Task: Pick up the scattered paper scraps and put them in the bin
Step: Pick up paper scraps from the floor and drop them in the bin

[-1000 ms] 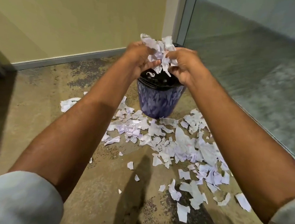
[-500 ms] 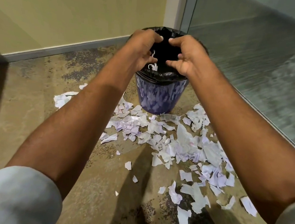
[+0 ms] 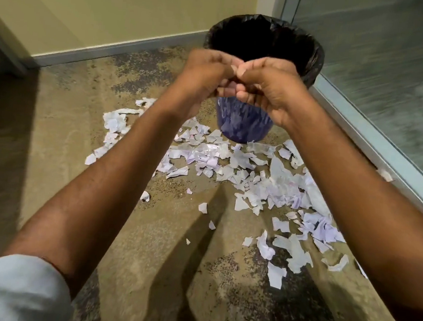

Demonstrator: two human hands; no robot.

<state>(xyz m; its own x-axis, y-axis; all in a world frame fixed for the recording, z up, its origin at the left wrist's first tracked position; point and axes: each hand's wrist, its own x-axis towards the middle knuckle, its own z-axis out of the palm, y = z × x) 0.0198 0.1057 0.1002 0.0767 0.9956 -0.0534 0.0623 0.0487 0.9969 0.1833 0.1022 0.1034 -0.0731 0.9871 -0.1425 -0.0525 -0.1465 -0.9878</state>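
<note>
A blue bin [image 3: 243,122] lined with a black bag [image 3: 312,51] stands on the floor ahead of me. Both my hands hover in front of its near rim, fingertips touching each other. My left hand [image 3: 207,76] and my right hand [image 3: 267,86] are curled shut, and no paper shows in them. White and lilac paper scraps [image 3: 266,187] lie scattered on the floor in front of the bin, spreading to the right, with a smaller patch of scraps [image 3: 114,125] to the left. The bin's inside is dark, its contents hidden.
A yellow wall with a grey skirting board [image 3: 118,49] runs behind the bin. A glass panel in a metal frame [image 3: 373,145] borders the right side. The floor is mottled brown concrete [image 3: 63,133].
One second ago both hands held a bunch of scraps above the bin. The scraps dropped in, and the hands have since drawn back toward me, closing together.
</note>
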